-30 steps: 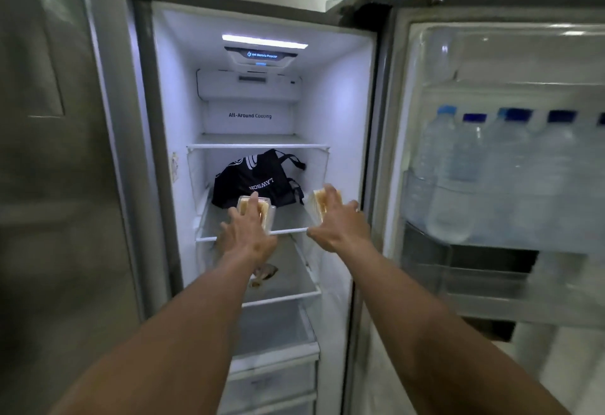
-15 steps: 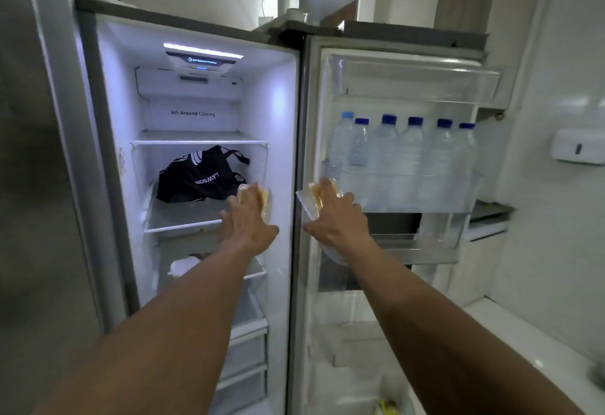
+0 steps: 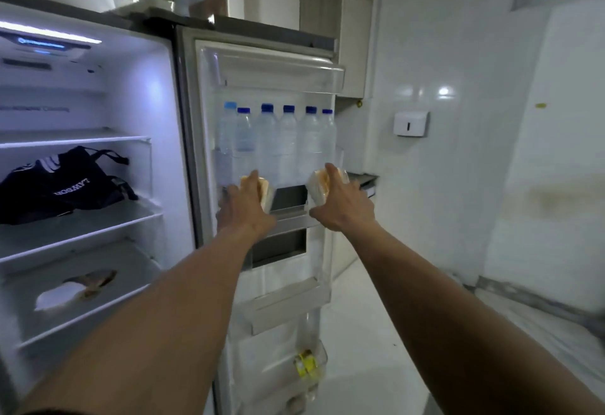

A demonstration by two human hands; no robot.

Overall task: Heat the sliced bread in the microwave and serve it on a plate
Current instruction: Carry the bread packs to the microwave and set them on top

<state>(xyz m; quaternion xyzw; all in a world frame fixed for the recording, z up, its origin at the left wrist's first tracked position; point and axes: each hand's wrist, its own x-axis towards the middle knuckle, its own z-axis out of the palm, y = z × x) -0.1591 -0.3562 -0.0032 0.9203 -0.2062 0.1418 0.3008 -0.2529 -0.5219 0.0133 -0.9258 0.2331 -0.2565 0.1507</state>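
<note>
Near door-shelf [image 3: 292, 220] edge: left hand [image 3: 246, 210], right hand [image 3: 344, 205] hold bread [image 3: 319, 185].

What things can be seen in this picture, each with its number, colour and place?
fridge: one, grey outside, white inside, open, at left.
water bottles: six, clear with blue caps, upright in door shelf.
bag: one, black with white letters, on a fridge shelf.
white-and-brown item: one, on a lower fridge shelf; unclear what.
yellow item: one, blurred, in a low door bin.
wall box: one, white, on the right wall.
left bread pack: one, pale brown in clear wrap, before the door.
right bread pack: one, same colours, beside it, apart.
left hand: fingers curled round left bread pack.
right hand: fingers curled round right bread pack.
</note>
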